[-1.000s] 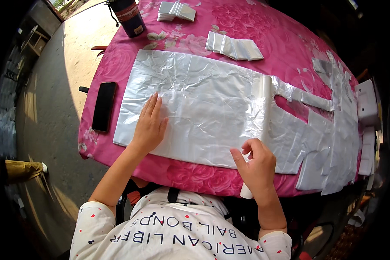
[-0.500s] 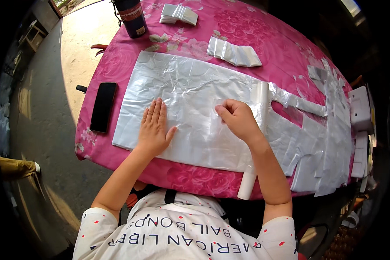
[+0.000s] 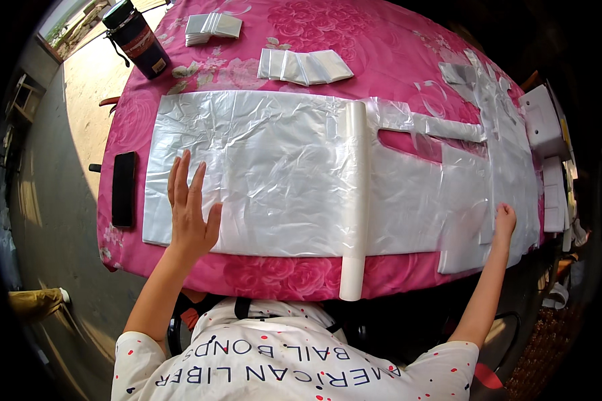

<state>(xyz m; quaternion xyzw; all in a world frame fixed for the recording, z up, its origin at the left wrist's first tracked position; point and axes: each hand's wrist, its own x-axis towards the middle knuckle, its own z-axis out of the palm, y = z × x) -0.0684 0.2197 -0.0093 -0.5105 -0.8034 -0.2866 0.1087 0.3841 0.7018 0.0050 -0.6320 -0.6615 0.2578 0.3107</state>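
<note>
A stack of clear-white plastic bags (image 3: 281, 174) lies flat across the table, with handle cut-outs toward its right end. A long whitish tube (image 3: 353, 220) rests crosswise on it, its near end past the stack's front edge. Over the stack's left part is my left hand (image 3: 192, 210), open with fingers spread; whether it touches the plastic I cannot tell. Out at the right, above the handle ends, my right hand (image 3: 506, 222) is closed in a pinch on a thin clear plastic bag (image 3: 467, 220), which is blurred and see-through.
Two small piles of folded plastic, a left pile (image 3: 213, 28) and a middle pile (image 3: 304, 67), lie on the pink flowered tablecloth (image 3: 247, 274). A dark bottle (image 3: 139, 43) stands at the far left, a black phone (image 3: 124, 189) nearer. White boxes (image 3: 543, 120) sit beyond the right edge.
My right hand has swept from the stack's middle to its right end, drawing the thin plastic along. My left hand has spread its fingers. The view has shifted, and the tube shows fully.
</note>
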